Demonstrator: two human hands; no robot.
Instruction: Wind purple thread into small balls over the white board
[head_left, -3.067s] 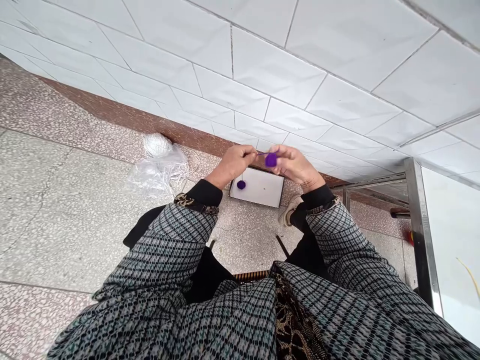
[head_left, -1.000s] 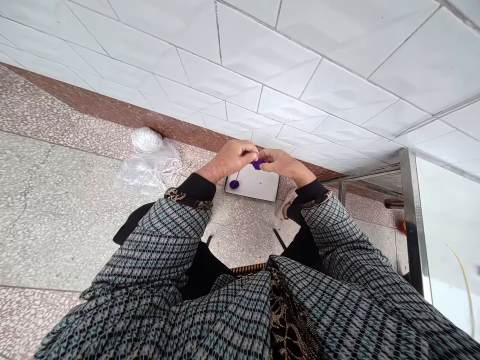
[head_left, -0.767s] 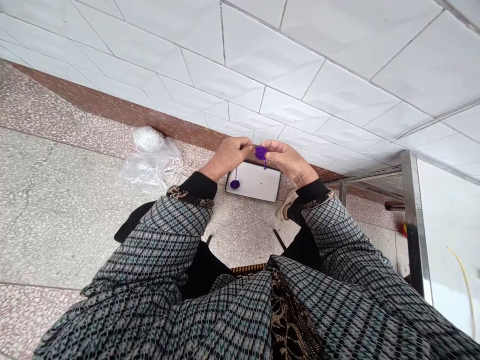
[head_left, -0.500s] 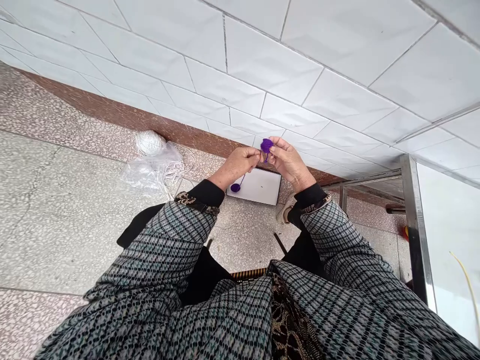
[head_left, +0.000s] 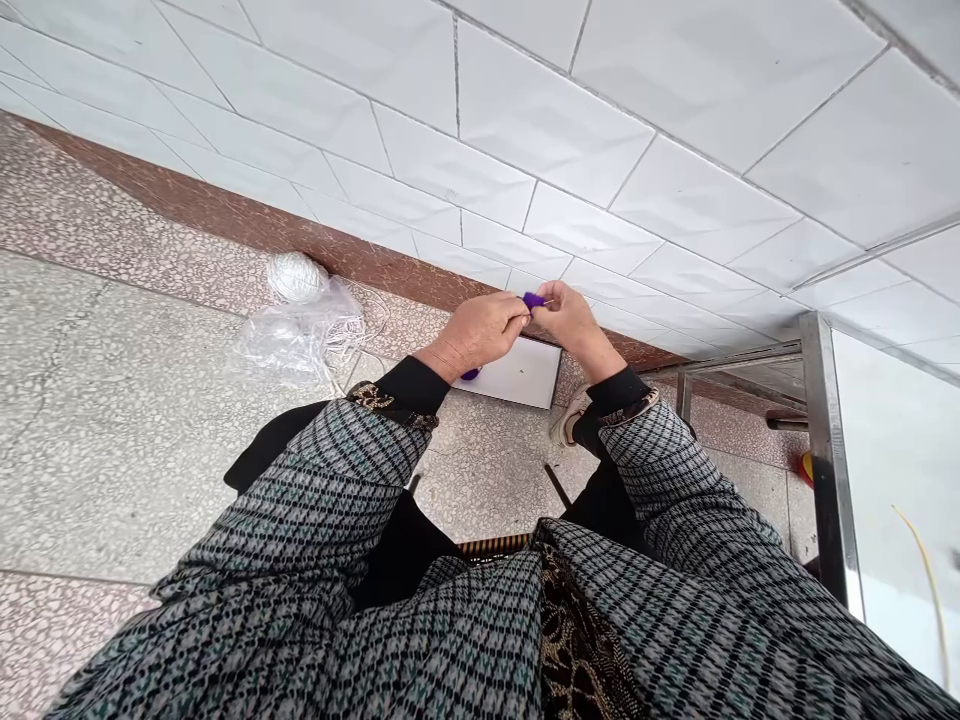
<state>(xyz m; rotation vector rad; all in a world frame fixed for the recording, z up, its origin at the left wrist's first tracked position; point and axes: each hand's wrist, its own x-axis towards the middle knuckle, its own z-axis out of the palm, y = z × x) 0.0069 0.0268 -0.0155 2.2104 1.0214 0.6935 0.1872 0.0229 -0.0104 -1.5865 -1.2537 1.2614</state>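
A small purple yarn piece (head_left: 532, 300) is up between my two hands, over the far edge of a shallow white tray. My right hand (head_left: 571, 322) is closed on its right side, thumb and forefinger pinched. From the left, my left hand (head_left: 484, 332) has its fingers curled together against the piece's lower left edge. A thin pale line shows by the right fingertips, too small to name. Below my left hand, a purple yarn ball (head_left: 471, 374) lies partly hidden in the dark-rimmed tray (head_left: 529, 372).
On the floor to the left lie a white yarn ball (head_left: 297, 277) and a clear plastic bag (head_left: 281, 345) with loose white strands. A tiled wall (head_left: 495, 150) rises close ahead. At right stands a metal-framed table (head_left: 825, 450).
My left hand has turned over and closed in on the purple yarn piece, which is now more covered by fingers. The strand down to the purple ball is no longer visible.
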